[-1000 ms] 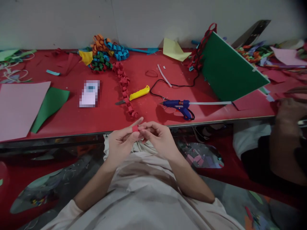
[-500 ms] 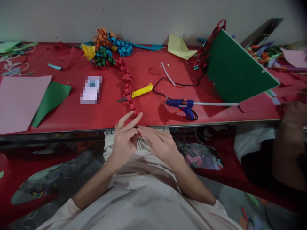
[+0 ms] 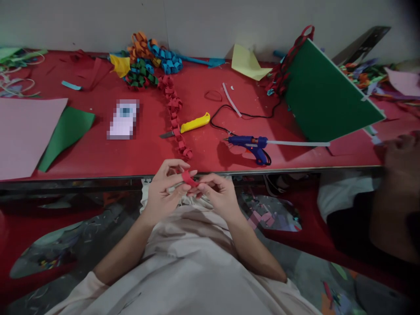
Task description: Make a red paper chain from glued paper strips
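Just below the front edge of the red worktop (image 3: 98, 158), at the centre of the frame, a red paper strip (image 3: 189, 178) is held in the air between both hands. The left hand (image 3: 166, 189) has it pinched near the fingertips, the paper curving over a finger; the right hand (image 3: 219, 196) grips its other end between thumb and fingers. The dim light and overlapping fingertips make it hard to tell whether the ends meet.

The step in hand looks like curling the strip by hand. From here, the next move seems to call for a light, steady pinch that keeps the curve even without creasing it.

Just above the hands lies a red paper chain (image 3: 174, 105), crossing the blade of a yellow-handled cutter (image 3: 196, 123). Right of centre, a blue glue gun (image 3: 248, 141) lies on its side, nozzle towards the chain.
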{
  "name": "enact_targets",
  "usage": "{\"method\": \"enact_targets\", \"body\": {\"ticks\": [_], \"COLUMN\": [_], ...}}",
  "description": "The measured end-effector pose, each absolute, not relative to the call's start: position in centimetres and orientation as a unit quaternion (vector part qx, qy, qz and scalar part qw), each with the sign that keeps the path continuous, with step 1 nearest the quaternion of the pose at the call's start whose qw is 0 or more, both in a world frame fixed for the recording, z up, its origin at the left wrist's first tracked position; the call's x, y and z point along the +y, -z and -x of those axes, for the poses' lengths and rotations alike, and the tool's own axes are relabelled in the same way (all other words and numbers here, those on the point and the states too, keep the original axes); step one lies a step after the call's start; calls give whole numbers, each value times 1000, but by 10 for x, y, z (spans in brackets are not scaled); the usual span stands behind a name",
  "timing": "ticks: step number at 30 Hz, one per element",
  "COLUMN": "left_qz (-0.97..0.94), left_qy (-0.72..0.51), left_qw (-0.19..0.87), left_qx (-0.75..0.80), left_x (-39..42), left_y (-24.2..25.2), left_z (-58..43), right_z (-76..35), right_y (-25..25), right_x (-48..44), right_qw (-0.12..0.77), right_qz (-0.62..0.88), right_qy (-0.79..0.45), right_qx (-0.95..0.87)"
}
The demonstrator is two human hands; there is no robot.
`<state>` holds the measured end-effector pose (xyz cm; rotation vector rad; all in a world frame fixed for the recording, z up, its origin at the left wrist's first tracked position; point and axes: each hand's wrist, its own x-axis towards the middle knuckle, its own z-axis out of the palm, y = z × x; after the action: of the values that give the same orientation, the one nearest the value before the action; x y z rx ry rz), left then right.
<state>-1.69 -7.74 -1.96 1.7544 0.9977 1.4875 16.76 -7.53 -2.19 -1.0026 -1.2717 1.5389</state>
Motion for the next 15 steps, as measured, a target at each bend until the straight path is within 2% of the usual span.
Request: {"method": "enact_targets", "body": {"ticks": [3,7,12,15], "left_qz": [-656,-628,-555,-494], "left_qy": [-570,-584,-553,-556], "left_qw": [292,238,383,410], "left_qx": [399,455,490,528], "left_x": [-80,-82,-87,-90], "left_y": [24,18,8,11], "left_z": [19,20,18,12], "right_z": [-171,-183,-200,-200], "right_y": [18,18,32,35], "right_x": [-79,-78,-73,-71], "right_qw": [471,442,423,486], "right_qz": [440,433,428,437], "right_qy": [-469,-400,-217,-264], "right_qx": [-604,-676,-769,-709]}}
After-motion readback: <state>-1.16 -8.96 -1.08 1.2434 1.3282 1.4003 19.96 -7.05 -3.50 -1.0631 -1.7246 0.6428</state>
